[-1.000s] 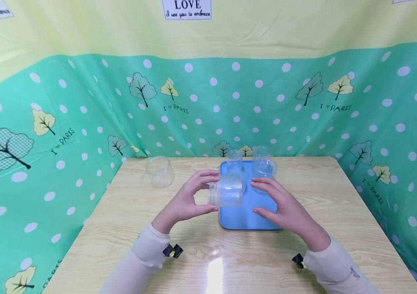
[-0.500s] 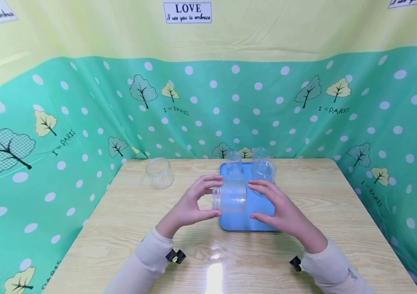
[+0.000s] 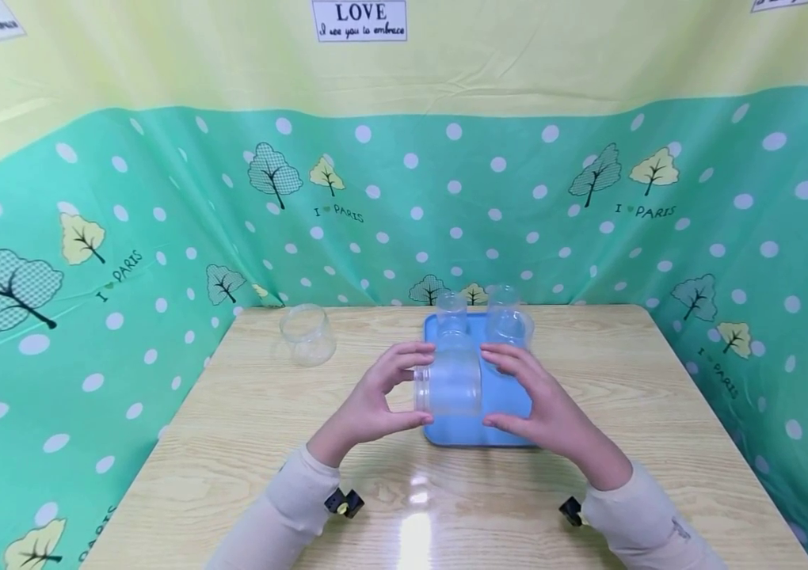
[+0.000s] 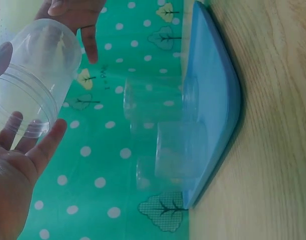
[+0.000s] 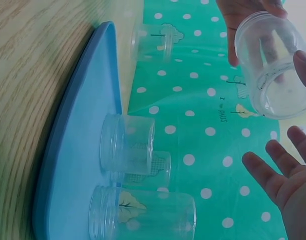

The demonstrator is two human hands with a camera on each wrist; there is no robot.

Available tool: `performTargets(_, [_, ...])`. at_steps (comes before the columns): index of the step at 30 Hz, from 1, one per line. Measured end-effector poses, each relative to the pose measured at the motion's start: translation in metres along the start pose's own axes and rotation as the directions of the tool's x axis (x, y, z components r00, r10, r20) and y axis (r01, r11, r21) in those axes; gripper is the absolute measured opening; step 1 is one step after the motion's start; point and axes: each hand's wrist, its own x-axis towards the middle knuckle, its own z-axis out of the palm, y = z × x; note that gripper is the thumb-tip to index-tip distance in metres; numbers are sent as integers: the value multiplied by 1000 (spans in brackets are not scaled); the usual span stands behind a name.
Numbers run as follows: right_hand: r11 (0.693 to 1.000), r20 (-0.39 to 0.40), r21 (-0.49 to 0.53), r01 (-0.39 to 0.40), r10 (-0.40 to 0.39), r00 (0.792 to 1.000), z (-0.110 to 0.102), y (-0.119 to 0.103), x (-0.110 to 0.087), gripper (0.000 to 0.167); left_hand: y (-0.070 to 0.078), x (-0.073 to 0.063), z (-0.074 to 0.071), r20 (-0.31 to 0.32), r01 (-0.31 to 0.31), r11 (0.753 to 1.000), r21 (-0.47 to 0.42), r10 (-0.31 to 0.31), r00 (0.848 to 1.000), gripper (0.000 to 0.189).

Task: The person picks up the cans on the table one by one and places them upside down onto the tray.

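Note:
Over the tray, my left hand (image 3: 379,396) grips a clear plastic jar (image 3: 452,384) by its threaded mouth end, thumb below and fingers above. The jar lies sideways in the air, its base toward the right. In the left wrist view, the fingers (image 4: 50,145) curve round the threads of the jar (image 4: 52,60). My right hand (image 3: 546,404) is spread around the base end, its fingertips right at the jar's edge and its thumb lower down. Seen from the right wrist, those fingers (image 5: 265,172) stand extended beside the jar (image 5: 273,62).
Several clear jars (image 3: 507,328) stand on the far part of a blue tray (image 3: 461,434), mouths down in the right wrist view. Another clear jar (image 3: 307,336) stands on the wooden table (image 3: 247,443) at the back left. A polka-dot curtain (image 3: 390,198) hangs around the table.
The held jar has moved slightly right and down, closer to my right hand, and my left hand moved with it. My right hand has shifted slightly left.

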Motion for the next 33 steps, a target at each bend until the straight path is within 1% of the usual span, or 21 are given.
performTargets(3, [1000, -1, -16, 4, -4, 1000, 1, 0, 0, 94, -8, -3, 2, 0, 2, 1000, -15, -2, 1000, 81])
performTargets(7, [1000, 2, -8, 13, -13, 1000, 2, 0, 0, 94, -13, -5, 4, 4, -3, 999, -37, 3, 1000, 81])
performTargets(11, [998, 2, 20, 62, -62, 998, 3, 1, 0, 94, -15, -5, 6, 5, -28, 998, -51, 28, 1000, 79])
performTargets(17, [989, -17, 47, 137, -136, 991, 5, 1, 0, 94, -13, -4, 10, 2, -33, 998, -56, 33, 999, 82])
performTargets(22, [981, -31, 93, 168, -166, 986, 6, -1, 1, 93, -4, -2, 12, -1, -40, 997, -59, 40, 999, 80])
performTargets(25, [975, -39, 120, 187, -184, 982, 7, -1, 1, 92, -7, -3, 13, 5, -53, 996, -66, 54, 999, 81])
performTargets(27, [970, -48, 132, 204, -200, 979, 9, 0, 1, 92, -12, -5, 14, 6, -66, 995, -75, 67, 998, 82])
performTargets(30, [961, -65, 154, 231, -224, 972, 8, -7, 2, 92, -16, -6, 15, 4, -67, 993, -94, 67, 998, 83])
performTargets(33, [954, -73, 175, 246, -236, 969, 5, -21, 6, 90, -15, -6, 16, -6, -57, 993, -101, 57, 998, 83])
